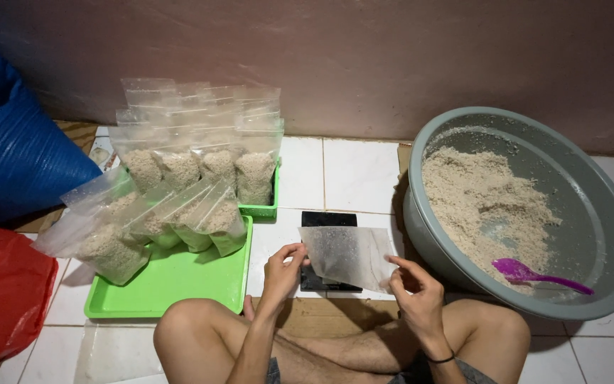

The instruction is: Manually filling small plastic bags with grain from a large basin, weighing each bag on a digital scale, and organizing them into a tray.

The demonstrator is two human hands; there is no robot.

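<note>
Fingers of the left hand (283, 264) and right hand (412, 284) pinch opposite edges of an empty clear plastic bag (347, 256), stretched flat between them above a black slab (327, 235). Right of the right hand, a grey round basin (605, 235) holds coarse beige grain and a purple scoop (527, 273)

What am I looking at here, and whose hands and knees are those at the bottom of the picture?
There is no machine here. The single picture comes from a camera worn on a person's head, looking down, so the hands and crossed legs are that person's own, seated on a white tiled floor.

Both hands hold one empty clear plastic bag by its edges: the left hand on one side, the right hand on the other. Under the bag lies a small black flat thing, possibly a scale.

On the right stands a large grey basin of pale grainy material, with a purple scoop in it. On the left, two green trays carry filled bags of the same material. A blue sack and red bag sit at far left.
</note>
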